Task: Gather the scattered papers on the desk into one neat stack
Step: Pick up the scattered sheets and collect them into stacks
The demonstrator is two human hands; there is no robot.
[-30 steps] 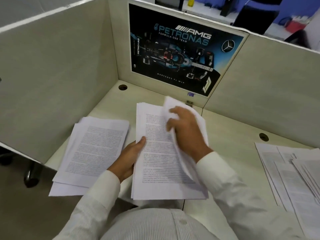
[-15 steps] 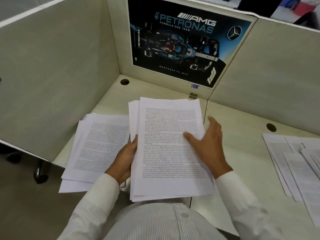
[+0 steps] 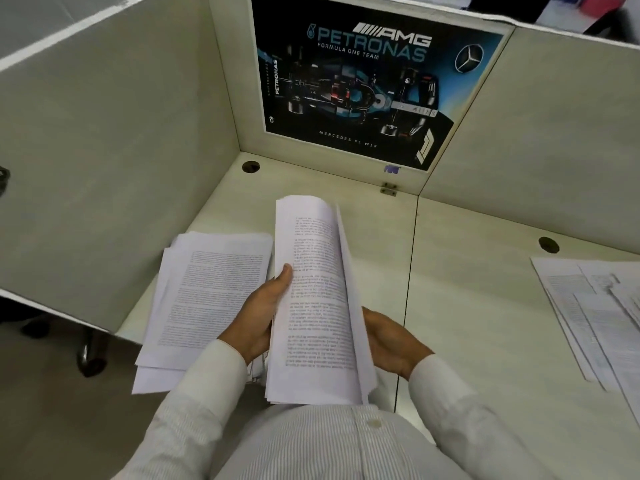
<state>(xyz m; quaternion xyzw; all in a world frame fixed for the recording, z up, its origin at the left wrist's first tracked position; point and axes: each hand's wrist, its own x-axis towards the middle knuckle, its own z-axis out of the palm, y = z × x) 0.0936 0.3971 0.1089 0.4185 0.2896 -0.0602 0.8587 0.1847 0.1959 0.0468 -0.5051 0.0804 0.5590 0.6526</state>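
The stack of white printed pages is held tilted, its top curling, over the near edge of the desk. The left hand grips its left side, thumb on the top page. The right hand cups the right side, its fingers hidden, so I cannot tell its grip. A pile lies to the left, with loose sheets far right. Pale partitions enclose the cream desk, one bearing a racing poster.
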